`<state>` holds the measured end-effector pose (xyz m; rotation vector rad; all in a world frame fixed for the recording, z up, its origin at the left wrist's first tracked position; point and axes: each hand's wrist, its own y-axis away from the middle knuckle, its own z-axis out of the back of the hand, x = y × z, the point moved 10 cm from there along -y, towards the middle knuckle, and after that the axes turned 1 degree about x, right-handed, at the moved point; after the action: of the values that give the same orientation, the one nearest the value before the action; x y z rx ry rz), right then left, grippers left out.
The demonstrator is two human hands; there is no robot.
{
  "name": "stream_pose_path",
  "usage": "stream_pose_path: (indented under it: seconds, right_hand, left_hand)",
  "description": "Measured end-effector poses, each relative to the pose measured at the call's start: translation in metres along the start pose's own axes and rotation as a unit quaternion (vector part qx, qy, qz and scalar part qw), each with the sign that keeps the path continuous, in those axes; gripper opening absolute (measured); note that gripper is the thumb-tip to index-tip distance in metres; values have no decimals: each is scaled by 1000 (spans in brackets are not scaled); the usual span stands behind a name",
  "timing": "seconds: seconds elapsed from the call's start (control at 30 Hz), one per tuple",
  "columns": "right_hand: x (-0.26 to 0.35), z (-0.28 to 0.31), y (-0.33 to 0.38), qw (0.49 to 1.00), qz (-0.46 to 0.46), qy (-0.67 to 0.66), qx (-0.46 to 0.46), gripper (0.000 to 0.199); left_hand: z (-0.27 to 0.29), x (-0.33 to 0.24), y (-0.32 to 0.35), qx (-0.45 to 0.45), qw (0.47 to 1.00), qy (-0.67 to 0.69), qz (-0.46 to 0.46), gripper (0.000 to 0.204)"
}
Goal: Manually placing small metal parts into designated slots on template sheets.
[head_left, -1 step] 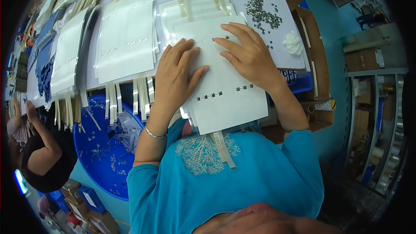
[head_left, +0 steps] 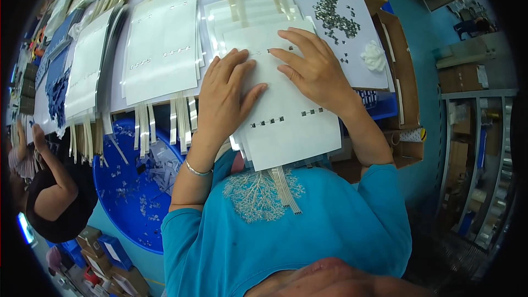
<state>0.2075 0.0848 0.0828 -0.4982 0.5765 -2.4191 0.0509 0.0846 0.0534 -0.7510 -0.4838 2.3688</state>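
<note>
Left hand [head_left: 223, 99], right hand [head_left: 313, 69] flat on top white sheet [head_left: 291, 132].

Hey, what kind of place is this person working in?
Probably a small electronics assembly workshop. Both hands, left hand and right hand, press on white membrane sheets with ribbon tails; a pile of tiny metal parts lies nearby, and a blue scrap tub sits below the table.

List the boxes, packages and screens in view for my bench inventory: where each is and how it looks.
Open cardboard box: right of the table, past the right hand; brown, tall.
Cardboard boxes: far-right shelving, top level; brown, closed.
Small cartons: floor, lower left; blue and brown.
Glowing screen: left edge, bluish sliver.
Left hand rests on white sheets.
</note>
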Motion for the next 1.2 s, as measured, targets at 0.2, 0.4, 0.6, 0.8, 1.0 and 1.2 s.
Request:
stream_pose_path:
  seconds: [0.2, 0.4, 0.6, 0.8, 1.0, 1.2]
  right_hand:
    - [14, -18, -13, 998, 34, 27, 41, 33]
    - [20, -26, -18, 997, 30, -21, 69, 33]
    - [-1, 12, -4, 997, -28, -21, -69, 33]
    - [-70, 61, 75, 949, -243, -73, -185, 21]
    - [-82, 69, 115, 937, -295, 21, -187, 18]
    - [-60, 62, 95, 960, -212, 141, -119, 17]
  left_hand:
    - [2, 2, 2, -5, 1000, 1, 5, 48]
    - [3, 0, 0, 8, 1000, -12, -7, 49]
    - [6, 0, -6, 7, 1000, -3, 17, 53]
    - [5, -9, -12, 10, 997, -67, -22, 47]
    - [2, -7, -16, 28, 996, -84, -18, 42]
    - [-2, -1, -10, 37, 995, -90, -3, 42]
